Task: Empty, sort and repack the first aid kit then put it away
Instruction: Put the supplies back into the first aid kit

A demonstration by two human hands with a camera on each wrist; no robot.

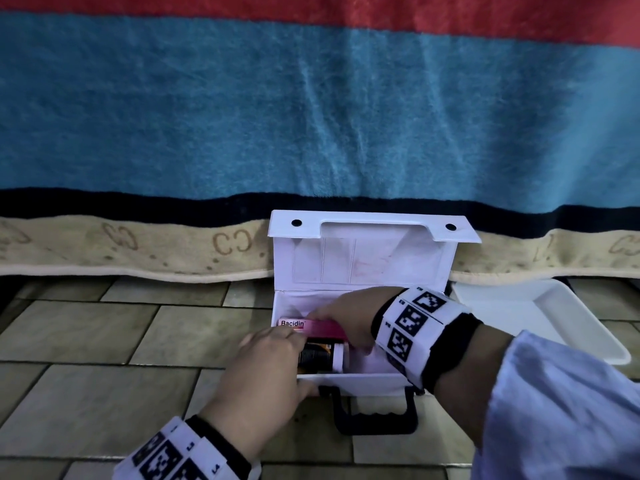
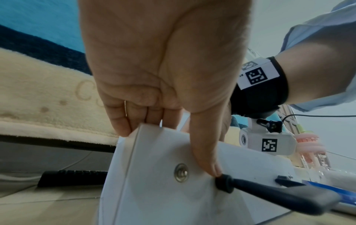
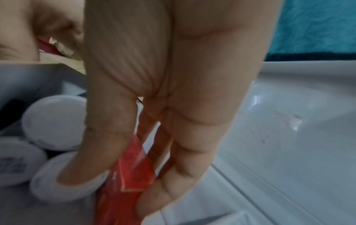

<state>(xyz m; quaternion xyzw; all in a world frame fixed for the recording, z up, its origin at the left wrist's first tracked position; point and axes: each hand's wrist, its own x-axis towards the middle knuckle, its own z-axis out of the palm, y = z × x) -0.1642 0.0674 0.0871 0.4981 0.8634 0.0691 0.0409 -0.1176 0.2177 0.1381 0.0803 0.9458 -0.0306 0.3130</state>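
The white first aid kit (image 1: 367,377) stands open on the tiled floor, its lid (image 1: 372,258) leaning back against the bed cover. My left hand (image 1: 266,362) grips the kit's front left corner (image 2: 154,175), fingers over the rim and thumb pressed on the front wall near a metal snap (image 2: 181,172). Reaching inside, my right hand (image 1: 346,320) pinches a pink-red Bacidin box (image 1: 311,327), the same red box (image 3: 133,172) held between thumb and fingers. Dark bottles with white caps (image 1: 327,356) lie under it, their caps (image 3: 53,120) beside my thumb.
A white tray (image 1: 554,320) lies on the floor right of the kit. The kit's black handle (image 1: 375,412) lies flat in front. A blue, red and beige bed cover (image 1: 311,116) hangs right behind the lid. Tiled floor (image 1: 86,341) stretches to the left.
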